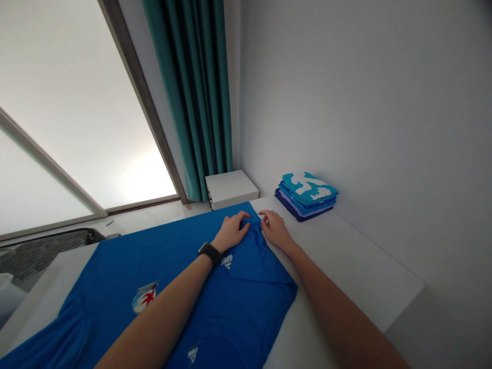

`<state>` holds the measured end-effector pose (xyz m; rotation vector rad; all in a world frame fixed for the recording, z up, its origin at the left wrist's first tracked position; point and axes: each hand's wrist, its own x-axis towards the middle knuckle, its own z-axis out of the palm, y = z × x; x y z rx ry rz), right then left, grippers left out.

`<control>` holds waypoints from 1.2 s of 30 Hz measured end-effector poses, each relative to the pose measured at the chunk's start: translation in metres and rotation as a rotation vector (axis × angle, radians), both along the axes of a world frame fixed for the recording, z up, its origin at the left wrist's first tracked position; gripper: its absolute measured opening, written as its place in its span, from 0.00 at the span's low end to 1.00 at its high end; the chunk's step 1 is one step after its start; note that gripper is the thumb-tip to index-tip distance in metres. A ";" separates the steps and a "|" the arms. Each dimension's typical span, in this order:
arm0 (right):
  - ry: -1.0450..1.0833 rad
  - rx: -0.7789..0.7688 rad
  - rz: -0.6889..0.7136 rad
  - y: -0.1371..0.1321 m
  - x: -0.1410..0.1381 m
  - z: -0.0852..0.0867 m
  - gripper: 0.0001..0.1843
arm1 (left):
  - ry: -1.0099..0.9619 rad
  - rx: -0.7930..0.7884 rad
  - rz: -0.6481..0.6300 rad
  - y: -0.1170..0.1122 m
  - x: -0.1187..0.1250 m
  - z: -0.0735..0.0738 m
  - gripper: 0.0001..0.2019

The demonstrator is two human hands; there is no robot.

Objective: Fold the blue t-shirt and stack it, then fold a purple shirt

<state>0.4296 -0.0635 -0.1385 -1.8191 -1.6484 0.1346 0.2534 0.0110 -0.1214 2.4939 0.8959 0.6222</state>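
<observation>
Blue shirt [172, 266] lies under left hand [230, 231] and right hand [275, 229], both pinching its far corner.

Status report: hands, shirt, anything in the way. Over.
Left hand pinching blue shirt at far edge; right hand touching same edge, grip unclear. Shirt flat on white table, one side folded over. Folded stack apart by wall, clear of hands.

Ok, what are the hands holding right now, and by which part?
The blue shirt, at its far edge near the corner. The left hand pinches the fabric there; whether the right hand grips or only presses cannot be told.
</observation>
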 end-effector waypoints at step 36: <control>-0.208 -0.154 0.257 -0.163 -0.009 0.025 0.17 | -0.037 -0.060 0.008 0.005 0.000 -0.002 0.12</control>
